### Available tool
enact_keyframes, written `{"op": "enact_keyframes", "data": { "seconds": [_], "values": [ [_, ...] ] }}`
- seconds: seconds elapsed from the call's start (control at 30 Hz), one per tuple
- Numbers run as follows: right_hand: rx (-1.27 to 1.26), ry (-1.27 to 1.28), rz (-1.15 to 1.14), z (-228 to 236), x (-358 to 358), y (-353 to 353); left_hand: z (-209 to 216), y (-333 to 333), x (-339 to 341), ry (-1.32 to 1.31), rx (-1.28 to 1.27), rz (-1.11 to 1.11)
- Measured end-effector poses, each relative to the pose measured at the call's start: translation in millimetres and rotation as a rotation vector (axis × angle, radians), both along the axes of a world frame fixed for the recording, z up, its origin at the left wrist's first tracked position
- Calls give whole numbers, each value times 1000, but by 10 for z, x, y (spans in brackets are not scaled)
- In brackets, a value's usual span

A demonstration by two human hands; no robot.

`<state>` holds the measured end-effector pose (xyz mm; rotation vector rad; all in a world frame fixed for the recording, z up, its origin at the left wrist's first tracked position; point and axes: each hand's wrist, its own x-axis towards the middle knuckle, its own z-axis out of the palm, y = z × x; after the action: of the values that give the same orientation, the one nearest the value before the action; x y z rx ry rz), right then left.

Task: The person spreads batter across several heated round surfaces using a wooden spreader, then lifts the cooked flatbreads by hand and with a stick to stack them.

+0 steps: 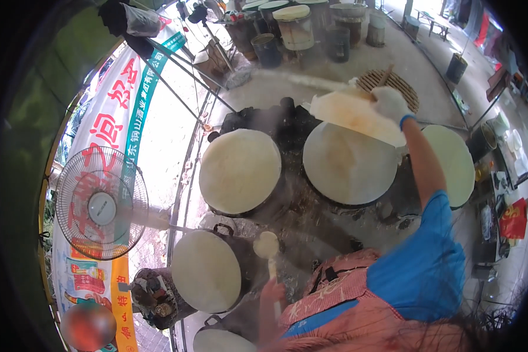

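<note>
A thin flatbread (349,114) is held by the gloved right hand (390,104) above the far edge of a round griddle (352,206), while a ladle (267,245) is gripped in the left hand (273,291), well apart.

The left side is bounded by dark green sheeting (47,76) and by a long white, teal and orange banner (120,111) lettered in red. A caged fan (101,208) is stood before it. The grey floor (387,61) is lit by strong daylight; beyond, barrels (296,34) are clustered, and a low table (434,17) is set.
</note>
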<state>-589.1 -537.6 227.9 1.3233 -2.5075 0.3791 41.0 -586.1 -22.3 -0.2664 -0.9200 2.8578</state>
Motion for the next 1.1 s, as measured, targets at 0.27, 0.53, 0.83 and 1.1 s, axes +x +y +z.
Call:
{"op": "enact_keyframes", "data": {
  "seconds": [0.27, 0.53, 0.83, 1.1],
  "values": [
    [-186, -40, 5, 966, -1630, 51, 157, 437, -768, -152, 7, 117],
    [-523, 2, 47, 1410, -2721, 119, 362, 696, -1619, -222, -42, 235],
    [-1286, -898, -501, -1645, -3879, 1143, 314, 581, -1981, -209, -137, 321],
    [-677, -571, -1214, -2580, -2979, 1368, 962, 953, -2180, -399, -116, 424]
  ]
}}
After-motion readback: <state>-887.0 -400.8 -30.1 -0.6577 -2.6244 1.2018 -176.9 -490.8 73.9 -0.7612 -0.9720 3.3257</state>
